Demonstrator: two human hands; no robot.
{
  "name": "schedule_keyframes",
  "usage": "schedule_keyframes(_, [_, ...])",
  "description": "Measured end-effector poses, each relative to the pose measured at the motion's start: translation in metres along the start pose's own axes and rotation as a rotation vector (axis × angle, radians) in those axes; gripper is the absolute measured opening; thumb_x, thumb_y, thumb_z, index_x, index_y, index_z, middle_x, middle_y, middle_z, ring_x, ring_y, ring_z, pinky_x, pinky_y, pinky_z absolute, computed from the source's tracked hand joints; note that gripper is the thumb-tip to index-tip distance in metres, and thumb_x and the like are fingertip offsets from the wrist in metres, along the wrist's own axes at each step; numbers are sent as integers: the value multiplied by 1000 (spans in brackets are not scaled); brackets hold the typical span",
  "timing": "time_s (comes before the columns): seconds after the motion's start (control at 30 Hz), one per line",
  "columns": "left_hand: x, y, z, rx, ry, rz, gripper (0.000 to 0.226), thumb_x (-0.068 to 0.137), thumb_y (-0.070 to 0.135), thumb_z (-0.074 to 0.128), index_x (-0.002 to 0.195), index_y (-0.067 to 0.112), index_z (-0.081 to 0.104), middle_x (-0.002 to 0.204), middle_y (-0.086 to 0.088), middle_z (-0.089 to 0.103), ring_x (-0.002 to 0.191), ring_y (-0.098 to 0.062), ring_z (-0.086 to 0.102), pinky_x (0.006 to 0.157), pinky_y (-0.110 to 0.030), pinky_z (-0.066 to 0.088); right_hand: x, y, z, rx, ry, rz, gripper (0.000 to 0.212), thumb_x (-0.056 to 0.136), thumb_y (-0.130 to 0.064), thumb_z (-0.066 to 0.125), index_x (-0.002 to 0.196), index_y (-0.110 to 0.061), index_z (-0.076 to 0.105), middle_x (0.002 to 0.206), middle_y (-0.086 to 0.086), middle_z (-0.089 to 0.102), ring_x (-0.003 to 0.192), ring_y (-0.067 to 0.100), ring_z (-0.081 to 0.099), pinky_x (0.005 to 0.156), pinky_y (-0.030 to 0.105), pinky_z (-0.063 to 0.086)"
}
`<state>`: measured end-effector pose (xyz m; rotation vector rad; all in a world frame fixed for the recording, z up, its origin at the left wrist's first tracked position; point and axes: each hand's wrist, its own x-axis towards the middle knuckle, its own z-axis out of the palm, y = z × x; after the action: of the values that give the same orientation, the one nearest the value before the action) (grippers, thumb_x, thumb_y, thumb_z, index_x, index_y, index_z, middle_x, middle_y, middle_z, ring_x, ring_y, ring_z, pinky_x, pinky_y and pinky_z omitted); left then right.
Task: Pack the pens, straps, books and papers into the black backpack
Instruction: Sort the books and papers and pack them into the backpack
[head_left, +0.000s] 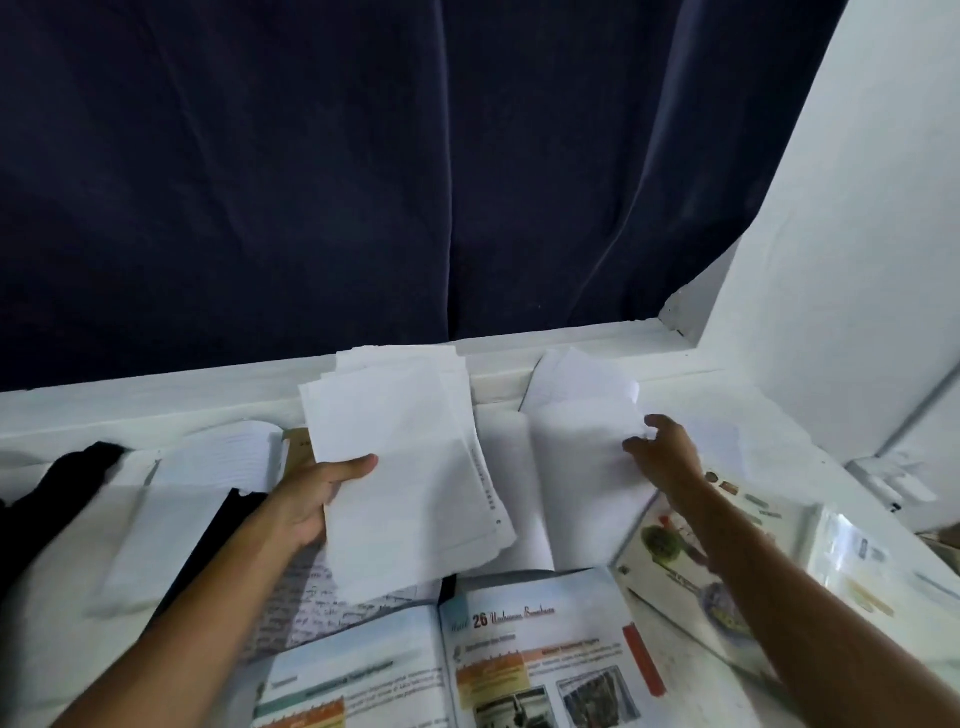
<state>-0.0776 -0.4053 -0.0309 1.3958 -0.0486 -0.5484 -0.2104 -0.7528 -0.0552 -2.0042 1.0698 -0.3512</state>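
Two hands work the loose sheets. At nine o'clock a black fabric shape (52, 488), perhaps the backpack, lies on the white worktop (47, 639). The left hand (311, 499) has its grip pinched on a thick paper stack (405, 467); unclipped, uneven sheets could fan out and slip if tilted. At two o'clock the right hand (665, 452), fingers loosely spread, touches more papers (576, 415), which may crease or scatter. Open books (519, 654) lie at six. A dark curtain (363, 156) hangs behind; a white wall (857, 234) stands right.

White paper stack (400, 467) raised, open books (519, 660) below
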Motion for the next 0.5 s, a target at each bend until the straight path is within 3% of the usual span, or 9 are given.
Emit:
schedule_keyframes(0.1, [1,2,-3,2,5,3,32,87,-13,56,100,15,62,83,6,75,90,-18,63,78,-35,49,4,8,5,-2,-58,-4,62,86,-17,67,142,-8,43,134,19,55,121,34,52,93,35,43])
schedule_keyframes(0.23, [0,1,-3,32,-17,-20,32,85,-10,60,107,13,63,109,-7,69,102,-25,63,95,-41,47,1,8,7,-117,-83,-11,60,81,-20,73,134,-8,47,129,20,54,116,37,51,92,42,47])
schedule_keyframes(0.3, [-6,-2,1,45,-29,-38,30,85,-10,61,105,12,65,106,-6,70,93,-19,69,81,-33,55,-9,-1,8,-370,-33,-59,59,83,-22,69,136,-11,45,137,20,44,123,39,42,93,43,43])
schedule_keyframes(0.37, [-15,-7,5,27,-45,-60,27,85,-11,60,102,10,66,98,-2,73,77,-12,72,62,-24,57,-26,-18,16,-438,94,-234,56,86,-23,67,137,-13,47,144,18,38,130,38,35,100,45,39])
schedule_keyframes(0.4, [-21,-10,9,10,-66,-79,27,85,-11,60,103,8,67,100,-3,73,75,-13,73,59,-24,57,-37,-28,20,-315,110,-329,51,88,-24,67,135,-12,51,142,17,43,129,36,39,101,44,39])
schedule_keyframes(0.43, [-28,-12,11,-7,-82,-95,27,85,-10,61,105,7,67,103,-6,73,77,-16,73,60,-26,58,-50,-40,26,-82,27,-380,45,89,-25,68,130,-10,55,134,16,52,124,35,47,100,44,43])
schedule_keyframes(0.5, [-41,-15,14,-29,-110,-78,35,81,-7,65,114,5,65,112,-13,71,88,-22,73,70,-33,60,-83,-65,32,412,-409,-334,45,87,-33,69,124,-10,58,116,14,66,109,35,63,92,45,54])
